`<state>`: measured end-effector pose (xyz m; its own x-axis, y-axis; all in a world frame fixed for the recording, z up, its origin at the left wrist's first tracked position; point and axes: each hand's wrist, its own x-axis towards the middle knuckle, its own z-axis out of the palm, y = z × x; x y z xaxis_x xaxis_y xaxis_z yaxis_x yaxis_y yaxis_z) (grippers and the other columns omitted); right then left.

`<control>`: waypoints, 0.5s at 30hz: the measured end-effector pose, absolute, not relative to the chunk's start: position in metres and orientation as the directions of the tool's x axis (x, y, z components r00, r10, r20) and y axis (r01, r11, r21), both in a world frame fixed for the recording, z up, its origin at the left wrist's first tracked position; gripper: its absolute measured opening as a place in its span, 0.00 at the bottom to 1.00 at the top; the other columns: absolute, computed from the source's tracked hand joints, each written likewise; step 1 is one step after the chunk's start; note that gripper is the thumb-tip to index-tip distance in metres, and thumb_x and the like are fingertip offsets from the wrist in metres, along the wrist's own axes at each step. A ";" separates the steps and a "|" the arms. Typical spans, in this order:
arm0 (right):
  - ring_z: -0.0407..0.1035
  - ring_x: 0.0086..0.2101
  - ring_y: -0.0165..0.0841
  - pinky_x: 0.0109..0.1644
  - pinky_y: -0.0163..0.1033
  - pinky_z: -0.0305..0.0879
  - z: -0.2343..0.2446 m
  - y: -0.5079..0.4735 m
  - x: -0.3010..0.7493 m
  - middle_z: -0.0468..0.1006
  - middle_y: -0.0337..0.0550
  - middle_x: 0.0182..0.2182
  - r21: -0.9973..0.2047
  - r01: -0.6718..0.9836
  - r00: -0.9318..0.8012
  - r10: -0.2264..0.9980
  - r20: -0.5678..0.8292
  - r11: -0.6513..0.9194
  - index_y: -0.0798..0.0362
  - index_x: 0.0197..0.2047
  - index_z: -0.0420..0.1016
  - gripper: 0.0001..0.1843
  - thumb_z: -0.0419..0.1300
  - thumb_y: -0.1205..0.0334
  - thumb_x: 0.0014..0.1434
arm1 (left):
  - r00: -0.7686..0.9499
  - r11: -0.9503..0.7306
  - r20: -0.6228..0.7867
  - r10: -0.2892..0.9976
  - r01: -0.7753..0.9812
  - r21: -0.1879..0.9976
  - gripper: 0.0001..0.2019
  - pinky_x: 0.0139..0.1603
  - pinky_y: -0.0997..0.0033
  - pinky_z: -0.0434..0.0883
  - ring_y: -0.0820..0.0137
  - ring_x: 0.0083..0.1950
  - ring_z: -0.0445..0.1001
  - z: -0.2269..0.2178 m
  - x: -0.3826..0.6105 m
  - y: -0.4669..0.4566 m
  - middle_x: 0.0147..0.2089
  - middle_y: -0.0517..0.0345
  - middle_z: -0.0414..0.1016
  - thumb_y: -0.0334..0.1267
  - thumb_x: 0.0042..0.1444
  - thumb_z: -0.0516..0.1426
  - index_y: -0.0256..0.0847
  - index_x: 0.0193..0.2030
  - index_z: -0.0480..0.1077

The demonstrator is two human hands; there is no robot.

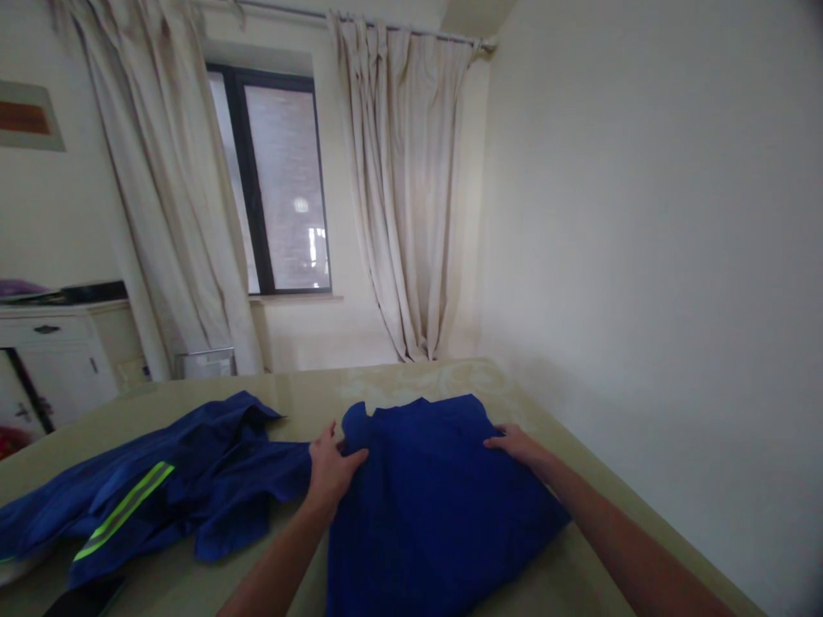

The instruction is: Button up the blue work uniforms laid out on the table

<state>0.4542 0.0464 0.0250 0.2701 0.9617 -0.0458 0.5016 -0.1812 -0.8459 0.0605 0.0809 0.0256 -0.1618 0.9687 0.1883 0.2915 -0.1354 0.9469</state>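
A folded blue garment (430,497) lies on the pale bed surface (411,381) in front of me. My left hand (331,467) rests flat on its left edge with fingers spread, thumb toward the cloth. On the garment's right edge lies my right hand (514,444), fingers stretched out and pressed on the fabric. A second blue garment (167,488) with a yellow-green reflective stripe (125,507) lies crumpled to the left, touching the folded one near my left hand.
A white wall (643,257) runs close along the bed's right side. Beyond the bed are a dark-framed window (276,180) with cream curtains (405,197) and a white cabinet (51,351) at the left. A dark flat object (83,600) lies at the lower left.
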 end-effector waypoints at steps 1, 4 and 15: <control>0.79 0.39 0.46 0.44 0.50 0.76 0.028 0.051 0.450 0.85 0.48 0.34 -0.858 0.491 0.267 0.964 -0.015 -0.150 0.53 0.38 0.82 0.12 0.68 0.59 0.49 | -0.179 -0.082 0.112 0.977 0.167 0.983 0.29 0.52 0.50 0.77 0.54 0.49 0.80 0.033 0.061 0.088 0.52 0.42 0.79 0.32 0.45 0.69 0.36 0.56 0.73; 0.74 0.51 0.46 0.57 0.52 0.70 0.043 0.069 0.433 0.83 0.50 0.46 -0.884 0.468 0.318 0.934 0.164 -0.004 0.50 0.45 0.81 0.14 0.62 0.56 0.57 | -0.204 -0.093 0.096 0.974 0.025 0.995 0.17 0.43 0.58 0.79 0.59 0.40 0.82 0.055 0.056 0.113 0.40 0.48 0.82 0.40 0.52 0.66 0.36 0.47 0.75; 0.77 0.43 0.42 0.47 0.46 0.74 0.092 0.084 0.404 0.81 0.47 0.43 -0.949 0.201 0.332 0.895 0.298 0.242 0.49 0.52 0.70 0.27 0.67 0.51 0.51 | -0.165 -0.232 0.193 0.967 -0.270 0.934 0.34 0.41 0.67 0.78 0.68 0.36 0.80 0.107 0.010 0.107 0.37 0.61 0.79 0.46 0.44 0.72 0.45 0.57 0.67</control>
<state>0.4044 0.0843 0.0916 0.3317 0.8950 0.2982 0.2005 0.2420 -0.9493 0.0101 0.1072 0.1074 -0.1651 0.9672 0.1929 -0.2699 -0.2324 0.9344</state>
